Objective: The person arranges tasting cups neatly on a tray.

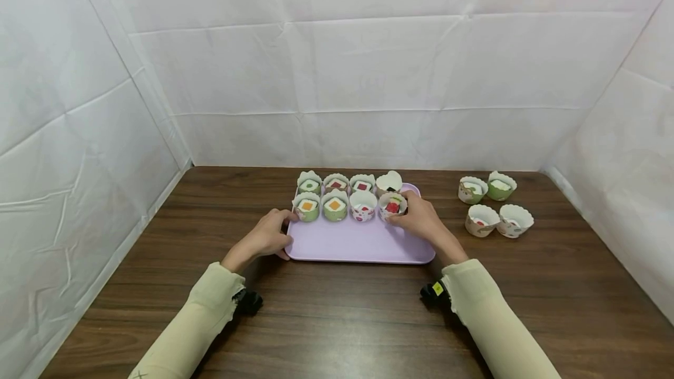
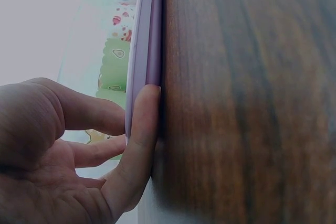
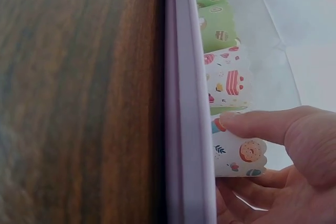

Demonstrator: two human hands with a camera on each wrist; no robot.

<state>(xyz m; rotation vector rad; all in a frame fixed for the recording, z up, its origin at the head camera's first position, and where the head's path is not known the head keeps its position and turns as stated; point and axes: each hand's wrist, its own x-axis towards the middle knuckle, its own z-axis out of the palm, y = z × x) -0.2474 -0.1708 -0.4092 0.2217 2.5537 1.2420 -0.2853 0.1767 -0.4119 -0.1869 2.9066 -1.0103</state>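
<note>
A lilac tray (image 1: 358,245) lies on the table with two rows of paper baking cups on it. At the tray's left edge my left hand (image 1: 267,234) grips the rim, its fingers curled round it in the left wrist view. My right hand (image 1: 422,219) pinches a white patterned baking cup (image 3: 239,156) with a red filling, at the right end of the front row. Beside that cup stands a pink-and-white baking cup (image 1: 363,206), then a green baking cup (image 1: 335,206) topped with an orange square. The back row is partly hidden behind the front one.
Off the tray, to the right, stand several more filled cups: a green cup (image 1: 501,186) and a white cup (image 1: 515,221) among them. White cloth walls (image 1: 368,69) enclose the dark wooden table (image 1: 337,320) at the back and sides.
</note>
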